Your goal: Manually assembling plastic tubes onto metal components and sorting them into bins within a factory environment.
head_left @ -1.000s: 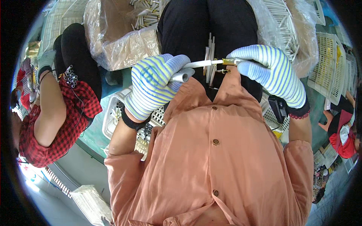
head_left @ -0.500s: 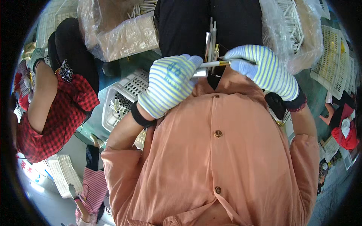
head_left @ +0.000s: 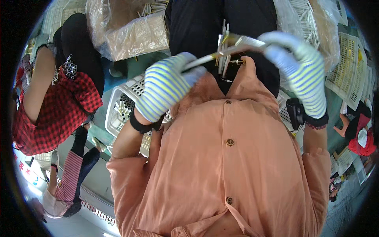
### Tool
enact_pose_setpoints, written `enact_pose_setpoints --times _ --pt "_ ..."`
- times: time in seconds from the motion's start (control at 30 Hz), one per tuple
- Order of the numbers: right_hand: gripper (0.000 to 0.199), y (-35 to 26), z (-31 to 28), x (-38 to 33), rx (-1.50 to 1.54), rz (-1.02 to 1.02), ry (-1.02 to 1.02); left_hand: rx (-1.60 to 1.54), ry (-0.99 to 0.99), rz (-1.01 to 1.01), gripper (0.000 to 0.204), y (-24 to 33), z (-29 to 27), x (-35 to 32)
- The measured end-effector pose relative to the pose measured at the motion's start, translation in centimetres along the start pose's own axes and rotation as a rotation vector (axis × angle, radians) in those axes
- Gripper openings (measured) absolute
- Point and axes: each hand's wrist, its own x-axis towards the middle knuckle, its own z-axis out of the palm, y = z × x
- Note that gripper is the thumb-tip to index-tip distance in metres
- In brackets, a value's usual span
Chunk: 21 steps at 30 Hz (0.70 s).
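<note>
Well left of the fingers sits a co-worker (head_left: 59,106) in a checked shirt, with a bunch of tubes (head_left: 70,68) beside the waist. Closer, near the left wrist, stands a white basket (head_left: 112,116) of small parts; beyond the left fingers is a film-lined box (head_left: 136,37), set, it seems, within easy reach. The left hand (head_left: 166,87), gloved, has thumb and forefinger clamped on a white rod (head_left: 202,61), its free end pointing right, perhaps to keep that end accessible. Just right of those fingertips, slim tubes (head_left: 226,66) lie on the lap, likely kept handy there. Over them, a blurred silvery piece (head_left: 249,42) reaches into the right hand (head_left: 298,69), whose fingers look pinched on its end; whether it touches the rod, I cannot tell. Right of these fingers stands a pale crate (head_left: 349,65).
</note>
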Motion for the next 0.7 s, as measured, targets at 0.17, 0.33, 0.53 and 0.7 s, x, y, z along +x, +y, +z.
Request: enact_pose_setpoints --times 0.17,0.33,0.53,0.7 --pt "0.033 -0.2 0.3 -0.8 0.527 0.317 0.175 -0.82 -0.081 -0.354 0.033 0.4 -1.1 1.4" --pt "0.034 -1.6 5.3 0.9 0.323 0.095 -0.004 -1.017 0.079 -0.038 0.036 3.3 2.0 3.6" --pt "0.013 2.0 6.3 1.4 -0.626 -0.633 -0.121 -0.728 0.139 -0.105 0.047 0.4 -0.5 2.6" --pt "0.015 4.0 11.4 1.4 -0.672 -0.692 -0.383 -0.874 0.13 -0.23 0.03 -2.7 1.3 1.5"
